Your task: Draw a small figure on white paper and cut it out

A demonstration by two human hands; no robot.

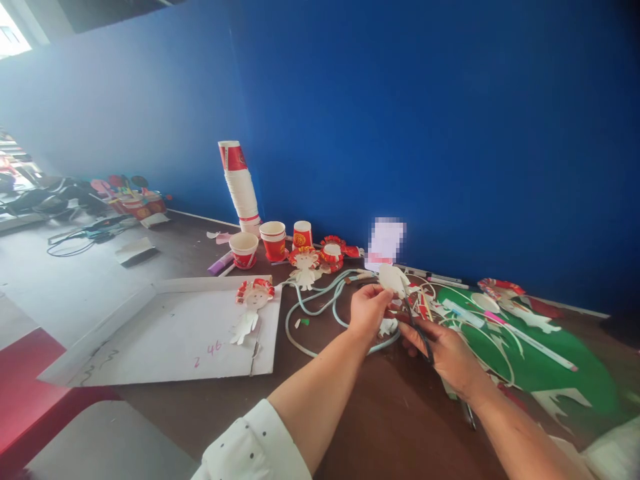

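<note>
My left hand (369,310) pinches a white paper cutout (393,280) whose rounded top sticks up above the fingers. Close by on its right, my right hand (445,350) is wrapped round a pair of dark scissors (425,339), with the blades pointing up at the cutout's edge. Whether the blades are touching the paper I cannot tell exactly. Behind the hands lie a pale blue cable (300,343) and several paper scraps (425,307). A finished-looking paper doll (255,300) with red curled hair rests on the white box lid to the left.
A tall stack of paper cups (240,190) leans against the blue wall (400,120), with red cups (273,240) beside it. The white box lid (190,333) lies left. A green sheet (565,360) at right bears markers (537,347) and cut paper.
</note>
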